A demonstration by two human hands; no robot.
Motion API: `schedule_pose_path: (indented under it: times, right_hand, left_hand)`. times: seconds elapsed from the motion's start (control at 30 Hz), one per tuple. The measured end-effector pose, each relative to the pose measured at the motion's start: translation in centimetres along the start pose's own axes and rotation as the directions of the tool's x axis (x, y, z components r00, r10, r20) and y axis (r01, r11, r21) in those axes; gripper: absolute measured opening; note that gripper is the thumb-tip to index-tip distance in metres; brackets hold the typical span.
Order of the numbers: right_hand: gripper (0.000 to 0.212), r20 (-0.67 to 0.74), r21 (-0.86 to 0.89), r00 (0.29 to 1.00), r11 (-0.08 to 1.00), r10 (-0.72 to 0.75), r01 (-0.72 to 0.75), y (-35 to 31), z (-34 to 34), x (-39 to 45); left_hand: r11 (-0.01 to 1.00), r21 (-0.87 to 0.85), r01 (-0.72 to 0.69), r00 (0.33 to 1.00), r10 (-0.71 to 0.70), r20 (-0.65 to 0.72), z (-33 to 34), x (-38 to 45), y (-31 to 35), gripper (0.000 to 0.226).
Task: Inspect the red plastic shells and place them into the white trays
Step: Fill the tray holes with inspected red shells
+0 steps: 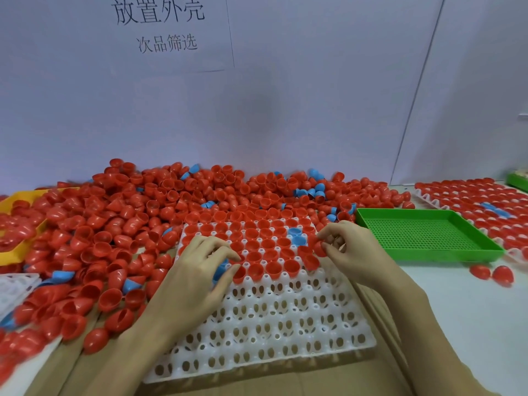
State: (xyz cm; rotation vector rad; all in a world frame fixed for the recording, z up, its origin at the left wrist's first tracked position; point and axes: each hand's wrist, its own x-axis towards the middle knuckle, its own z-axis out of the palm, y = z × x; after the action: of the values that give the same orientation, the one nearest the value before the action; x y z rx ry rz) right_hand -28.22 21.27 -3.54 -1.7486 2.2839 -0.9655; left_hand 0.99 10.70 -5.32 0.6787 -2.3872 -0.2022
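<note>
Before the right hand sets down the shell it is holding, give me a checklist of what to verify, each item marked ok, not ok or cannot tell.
1. Shell secured: right hand pinches a red shell at its fingertips. Ok.
2. Free pockets: the near rows of the white tray stand empty. Ok.
3. Landing spot clear: the pocket just in front of the last filled row, on the right side, is open. Ok.
4. Shell free of defects: surface too small and blurred to judge. Cannot tell.
5. Left hand out of the way: it rests on the tray's left side, holding a blue piece, apart from the right side. Ok.
6. Only red in the tray: two blue shells sit among the red. Not ok.
</note>
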Motion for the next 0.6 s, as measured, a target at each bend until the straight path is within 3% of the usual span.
schedule_pose_path:
  times: [0.23,0.3,0.43,0.53,0.6]
  right_hand:
    - [0.031,0.140,-0.070,0.989,0.997,0.053,-0.043,0.5,-0.3,-0.4]
    - [0.029,0.106,-0.043,0.993,0.998,0.045,-0.040,0.4,-0.4,-0.3]
    - [0.018,-0.090,0.023,0.996,1.000,-0.014,0.016,0.2,-0.2,-0.1]
    - [0.011,-0.051,-0.011,0.998,0.999,-0.034,0.034,-0.2,0.7,0.1]
    - [0.010,-0.035,-0.029,0.998,0.999,-0.043,0.042,-0.5,1.6,0.2]
  left_hand:
    - [1.000,0.012,0.001,1.000,0.000,-0.006,-0.2,0.0,0.0,0.014]
    - [1.000,0.018,0.000,1.000,0.000,-0.002,-0.3,0.1,0.0,0.014]
    - [0.999,0.039,-0.007,1.000,0.008,-0.013,-0.4,0.1,-0.6,0.015]
    - [0.998,0.043,0.054,0.997,-0.052,-0.056,-0.5,0.1,-1.8,0.017]
    - [0.988,0.073,0.134,0.991,-0.132,-0.033,-0.5,0.1,-2.7,0.033]
